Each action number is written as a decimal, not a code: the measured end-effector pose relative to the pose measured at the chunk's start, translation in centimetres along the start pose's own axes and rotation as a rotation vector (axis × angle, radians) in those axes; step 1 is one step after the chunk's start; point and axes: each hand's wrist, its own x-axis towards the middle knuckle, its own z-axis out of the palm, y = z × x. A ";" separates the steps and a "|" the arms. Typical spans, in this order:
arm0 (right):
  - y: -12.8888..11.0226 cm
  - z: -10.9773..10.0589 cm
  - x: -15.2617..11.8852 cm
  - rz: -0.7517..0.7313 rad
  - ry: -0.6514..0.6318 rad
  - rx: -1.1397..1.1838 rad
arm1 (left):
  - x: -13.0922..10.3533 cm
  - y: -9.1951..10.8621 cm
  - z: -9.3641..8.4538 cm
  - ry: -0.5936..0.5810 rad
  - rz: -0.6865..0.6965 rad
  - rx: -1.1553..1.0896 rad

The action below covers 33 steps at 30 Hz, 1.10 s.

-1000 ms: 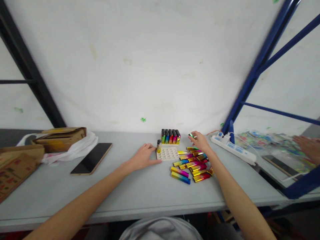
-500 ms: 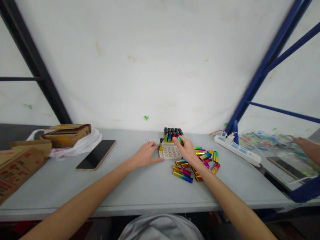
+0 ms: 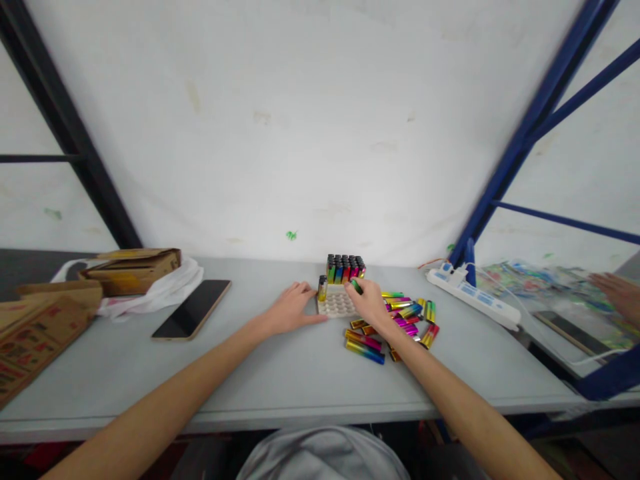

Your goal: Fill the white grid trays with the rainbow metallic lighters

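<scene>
A pale tray with several round hollows [image 3: 336,311] lies on the table. One gold tube with a black top [image 3: 323,289] stands upright at its left edge. My left hand [image 3: 295,308] rests flat on the table beside the tray, thumb stretched along its near left corner and fingertips close to the upright tube. Above the tray's right side, my right hand [image 3: 371,300] pinches a small green and dark tube [image 3: 357,286], mostly hidden by the fingers. Behind the tray stands a block of upright multicoloured tubes with black tops [image 3: 345,268].
Loose shiny tubes [image 3: 365,352] lie in a pile to the right. A phone [image 3: 193,310], cardboard boxes [image 3: 133,270] and a white bag [image 3: 183,280] are at left. A power strip [image 3: 473,297] sits right, near a blue frame [image 3: 505,167]; another person's hand [image 3: 617,293] is beyond it.
My right hand has moved slightly down toward the tray, away from the upright block, still pinching the green tube. My left hand has stayed in place.
</scene>
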 end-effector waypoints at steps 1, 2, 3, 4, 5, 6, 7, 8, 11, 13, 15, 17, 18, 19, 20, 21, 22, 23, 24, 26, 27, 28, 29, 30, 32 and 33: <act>-0.1 -0.1 0.0 -0.011 -0.002 -0.012 | 0.0 0.0 0.0 0.006 0.003 -0.005; -0.2 -0.3 -0.1 -0.024 -0.009 -0.021 | 0.0 -0.1 0.1 0.011 0.007 -0.011; -0.4 -0.4 -0.1 -0.039 -0.025 -0.023 | 0.0 -0.1 0.1 0.014 0.011 -0.016; -0.4 -0.5 -0.1 -0.057 -0.051 -0.020 | 0.0 -0.1 0.2 0.016 0.012 -0.020; -0.5 -0.6 -0.2 -0.076 -0.079 -0.013 | 0.0 -0.1 0.2 0.016 0.011 -0.021; -0.5 -0.7 -0.2 -0.099 -0.106 -0.007 | -0.1 -0.1 0.2 0.015 0.011 -0.019; -0.5 -0.7 -0.2 -0.130 -0.126 -0.005 | -0.1 -0.1 0.2 0.013 0.012 -0.017; -0.5 -0.7 -0.2 -0.168 -0.136 -0.011 | -0.1 -0.1 0.2 0.013 0.013 -0.016; -0.5 -0.6 -0.2 -0.306 -0.147 -0.055 | -0.2 0.0 0.1 0.017 0.017 -0.023; -0.6 -0.5 -0.2 -0.353 -0.171 -0.089 | -0.2 0.1 0.1 0.021 0.010 -0.030; -0.6 -0.4 -0.1 -0.332 -0.208 -0.099 | -0.2 0.2 0.1 0.021 0.003 -0.033; -0.6 -0.3 -0.1 -0.290 -0.228 -0.081 | -0.2 0.2 0.1 0.016 0.001 -0.031; -0.6 -0.2 -0.1 -0.276 -0.230 -0.069 | -0.2 0.2 0.1 0.012 0.002 -0.026; -0.5 -0.1 0.0 -0.270 -0.227 -0.062 | -0.2 0.1 0.1 0.010 0.004 -0.021; -0.5 -0.1 0.0 -0.271 -0.226 -0.061 | -0.2 0.1 0.1 0.009 0.008 -0.014; -0.4 0.0 0.0 -0.276 -0.230 -0.065 | -0.2 0.1 0.2 0.010 0.012 -0.010; -0.4 0.1 0.0 -0.281 -0.238 -0.072 | -0.2 0.1 0.2 0.012 0.017 -0.008; -0.3 0.2 0.0 -0.285 -0.247 -0.081 | -0.2 0.1 0.2 0.013 0.020 -0.008; -0.2 0.3 0.0 -0.289 -0.257 -0.091 | -0.2 0.1 0.2 0.016 0.020 -0.010; -0.2 0.3 0.1 -0.302 -0.285 -0.115 | -0.2 0.1 0.2 0.018 0.016 -0.013; -0.1 0.3 0.1 -0.314 -0.300 -0.132 | -0.2 0.1 0.3 0.018 0.014 -0.014; -0.1 0.3 0.1 -0.330 -0.315 -0.152 | -0.2 0.1 0.2 0.019 0.014 -0.014; -0.1 0.3 0.1 -0.348 -0.329 -0.173 | -0.2 0.1 0.2 0.019 0.017 -0.015; -0.1 0.3 0.2 -0.365 -0.340 -0.197 | -0.2 0.1 0.2 0.018 0.021 -0.016; -0.3 0.6 0.2 -0.383 -0.339 -0.261 | -0.2 0.1 0.1 0.014 0.026 -0.017; -0.4 0.7 0.2 -0.382 -0.331 -0.304 | -0.2 0.1 0.1 0.012 0.025 -0.016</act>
